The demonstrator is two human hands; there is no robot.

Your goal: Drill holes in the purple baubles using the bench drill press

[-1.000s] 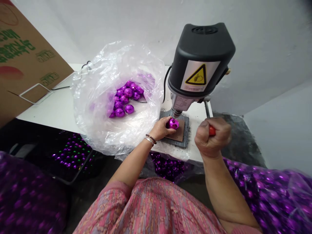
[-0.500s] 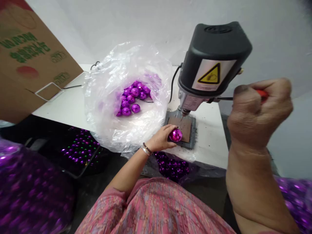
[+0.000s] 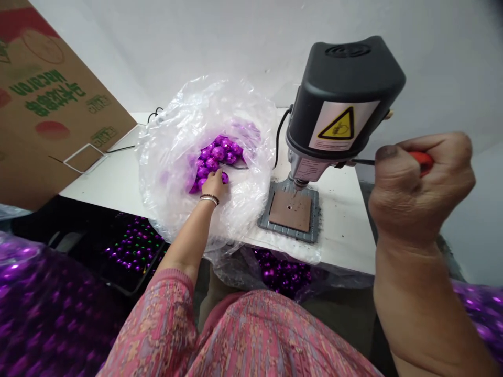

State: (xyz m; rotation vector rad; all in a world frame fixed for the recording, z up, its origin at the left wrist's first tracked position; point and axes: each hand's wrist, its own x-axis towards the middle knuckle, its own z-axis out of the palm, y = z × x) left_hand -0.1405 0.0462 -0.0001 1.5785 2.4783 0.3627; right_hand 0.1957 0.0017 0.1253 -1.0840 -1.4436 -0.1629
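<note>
Black-and-silver bench drill press (image 3: 341, 99) stands at R of table, motor housing's long axis upright, leaning R in view; thin metal bit (image 3: 295, 193) points down twd square brown board (image 3: 291, 217) w/ small dark hole. Metal lever rod (image 3: 364, 162) runs out R from drill head, near level in view, to red lever knob (image 3: 425, 161); R hand (image 3: 422, 188) is fisted round it.

L hand (image 3: 213, 183) is in amongst shiny purple faceted balls (image 3: 218, 153), fingers bent down, one ball just R of them. Fingertips partly hidden; can't tell if pinching one. Balls are round, heaped in crumpled clear plastic bag (image 3: 165, 157), mouth open twd person.

Also: brown cardboard box (image 3: 58, 157) w/ green lettering, far L; dark container (image 3: 135, 294) below table, holding purple + green shiny balls; clear bag of purple balls (image 3: 51, 309), lower L.

Board lies on grey ribbed metal base plate (image 3: 310, 234), near front edge of white table (image 3: 346, 241). Tabletop strip w/ dark specks runs btw plate & table's R edge; narrower gap btw plate & bag.
</note>
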